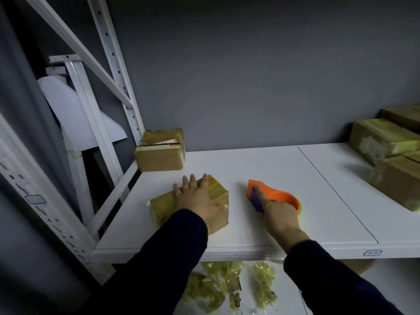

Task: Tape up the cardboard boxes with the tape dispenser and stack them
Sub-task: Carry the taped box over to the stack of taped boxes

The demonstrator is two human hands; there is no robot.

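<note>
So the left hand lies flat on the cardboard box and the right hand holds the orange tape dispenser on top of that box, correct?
No: the head view shows the right hand holding the orange tape dispenser on the white shelf, beside the taped cardboard box, not touching it. The left hand is flat on that box.

7 o'clock: left hand (pixel 197 198) flat over cardboard box (pixel 216 190), much of its top hidden | 5 o'clock: right hand (pixel 279 214) wrapped round tape dispenser (pixel 280 193), roll mostly hidden | 3 o'clock: stacked boxes (pixel 381 139) blurred, cut off by edge | 4 o'clock: shelf label (pixel 372 253) unreadable | 6 o'clock: crumpled tape (pixel 263 283) partly behind sleeves
</note>
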